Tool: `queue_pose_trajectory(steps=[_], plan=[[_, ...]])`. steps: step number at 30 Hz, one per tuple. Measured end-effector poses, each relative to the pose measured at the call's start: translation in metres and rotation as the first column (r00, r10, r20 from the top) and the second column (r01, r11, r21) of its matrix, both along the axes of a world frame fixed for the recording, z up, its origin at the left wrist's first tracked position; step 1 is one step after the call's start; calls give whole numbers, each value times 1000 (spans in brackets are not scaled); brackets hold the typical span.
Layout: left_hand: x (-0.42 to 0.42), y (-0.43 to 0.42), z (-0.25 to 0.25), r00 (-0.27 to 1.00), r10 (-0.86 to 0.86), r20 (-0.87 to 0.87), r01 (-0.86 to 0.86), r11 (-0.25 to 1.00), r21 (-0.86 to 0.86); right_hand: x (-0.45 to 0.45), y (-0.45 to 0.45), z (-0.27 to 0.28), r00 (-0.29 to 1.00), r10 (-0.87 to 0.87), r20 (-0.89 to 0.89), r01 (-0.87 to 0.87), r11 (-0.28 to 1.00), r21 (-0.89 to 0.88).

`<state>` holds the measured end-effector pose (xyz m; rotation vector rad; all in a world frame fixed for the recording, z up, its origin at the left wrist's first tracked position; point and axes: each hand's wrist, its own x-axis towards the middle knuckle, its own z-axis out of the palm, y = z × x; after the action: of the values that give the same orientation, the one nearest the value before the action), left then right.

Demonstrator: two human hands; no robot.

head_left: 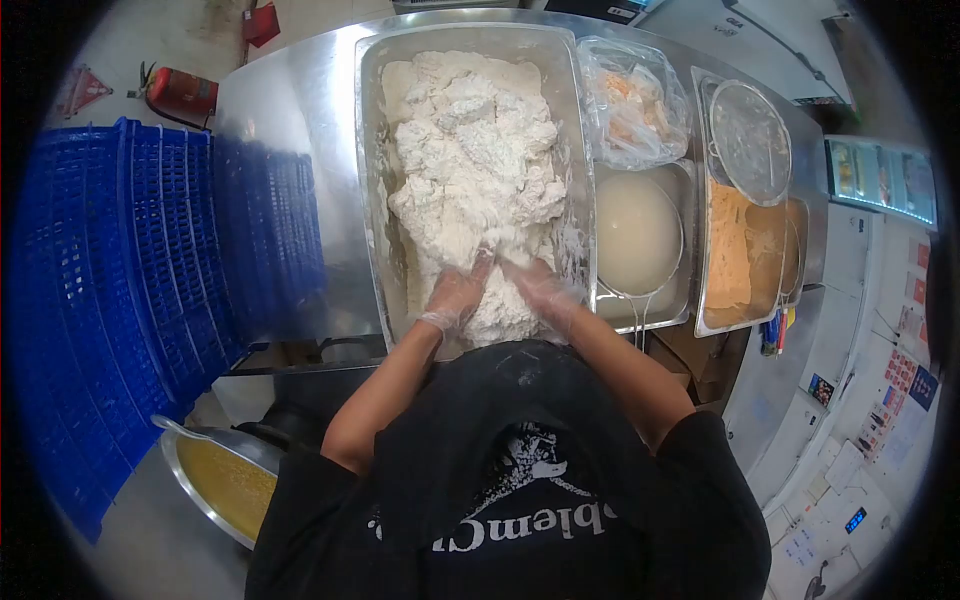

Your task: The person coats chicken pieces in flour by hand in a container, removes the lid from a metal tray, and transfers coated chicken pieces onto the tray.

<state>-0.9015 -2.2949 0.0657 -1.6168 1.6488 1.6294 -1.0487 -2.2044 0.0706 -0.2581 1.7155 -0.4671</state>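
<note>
A long metal tub holds a big lumpy heap of white flour-coated pieces. My left hand and my right hand, both in clear thin gloves, are in the near part of the tub. Their fingertips come close together and sink into the white powder. Flour covers the fingers, so what they grip, if anything, is hidden. Right of the tub, a round sieve or bowl of pale liquid sits in a metal pan.
Beyond the pan lie a plastic bag of pale food and a tray of orange powder with a round strainer. Blue crates stand at left, near a fire extinguisher. A bowl of yellow liquid is lower left.
</note>
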Motion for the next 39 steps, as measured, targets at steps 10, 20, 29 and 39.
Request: queue_pose_trajectory(steps=[10, 20, 29, 39], plan=[[10, -42, 18, 973, -154, -170, 10, 766, -643, -76, -64, 61, 392, 620, -679, -835, 549, 20], [-29, -91, -38, 901, 395, -180, -433, 844, -317, -83, -123, -12, 600, 372, -708, -513, 858, 16], [-72, -73, 19, 931, 310, -190, -308, 950, 41, -77, -81, -27, 959, -254, 123, 281, 817, -503], [-44, -130, 55, 999, 36, 19, -30, 968, -251, -136, -148, -8, 820, 96, -564, -333, 882, -333]])
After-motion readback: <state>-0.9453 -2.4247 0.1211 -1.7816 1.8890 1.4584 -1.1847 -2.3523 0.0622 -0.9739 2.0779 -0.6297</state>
